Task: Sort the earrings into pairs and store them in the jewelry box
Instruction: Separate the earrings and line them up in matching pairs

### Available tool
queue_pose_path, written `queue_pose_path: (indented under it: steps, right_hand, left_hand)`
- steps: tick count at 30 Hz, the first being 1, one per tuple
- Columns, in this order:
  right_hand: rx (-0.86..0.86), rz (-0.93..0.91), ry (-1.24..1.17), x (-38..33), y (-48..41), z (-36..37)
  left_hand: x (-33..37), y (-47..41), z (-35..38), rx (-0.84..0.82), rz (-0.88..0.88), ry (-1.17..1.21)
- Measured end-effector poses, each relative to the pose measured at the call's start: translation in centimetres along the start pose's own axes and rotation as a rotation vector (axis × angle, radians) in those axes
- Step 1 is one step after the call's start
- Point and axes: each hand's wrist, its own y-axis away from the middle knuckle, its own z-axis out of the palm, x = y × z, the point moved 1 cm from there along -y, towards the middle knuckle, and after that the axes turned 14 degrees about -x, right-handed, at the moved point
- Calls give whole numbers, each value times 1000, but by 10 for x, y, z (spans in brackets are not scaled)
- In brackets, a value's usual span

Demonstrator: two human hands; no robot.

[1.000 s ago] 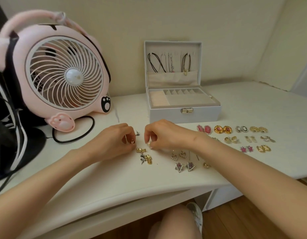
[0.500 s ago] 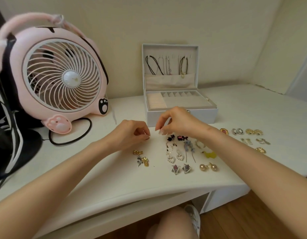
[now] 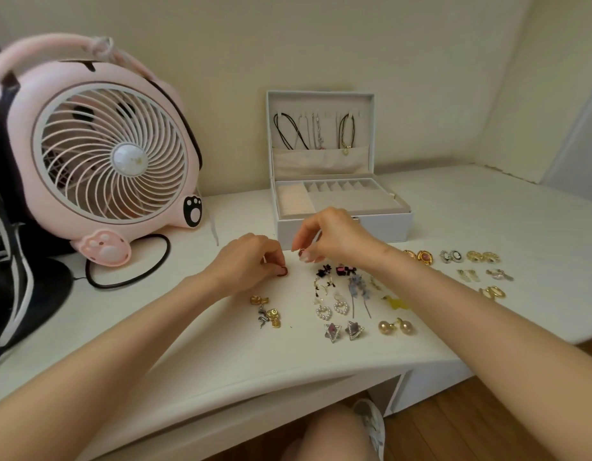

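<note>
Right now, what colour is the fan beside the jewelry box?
Pink fan with a white grille, clearest in the head view.

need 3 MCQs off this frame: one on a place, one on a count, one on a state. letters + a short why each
1. Where does the white jewelry box stand?
A) to the right of the pink cat-shaped fan
B) to the left of it
C) on the floor

2. How many pearl heart earrings lie on the white table?
A) one
B) two
C) four

3. How is the box's lid?
A) shut
B) raised upright
C) taken off and laid flat

Answers:
1 A: the box sits at the back of the table, to the right of the fan.
2 B: two pearl hearts lie side by side.
3 B: the lid stands up behind the open tray.
</note>
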Motion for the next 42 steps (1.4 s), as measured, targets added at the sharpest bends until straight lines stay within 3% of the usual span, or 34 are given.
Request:
queue_pose_path:
  steps: [7, 12, 21, 30, 37, 42]
  right_hand:
    - [-88, -10, 138, 3, -14, 19]
    - [-33, -41, 263, 4, -19, 22]
    - [49, -51, 200, 9, -14, 7]
    - [6, -42, 244, 12, 11, -8]
    - [-136, -176, 265, -4, 19, 22]
    - [-131, -193, 263, -11, 15, 41]
  left_hand:
    - [-4, -1, 0, 25, -10, -14]
    - [-2, 0, 0, 36, 6, 9]
    - [1, 6, -2, 56, -2, 1]
    - [-1, 26, -7, 131, 42, -12]
    - [-5, 48, -10, -32, 31, 26]
    - [0, 54, -6, -94, 6, 37]
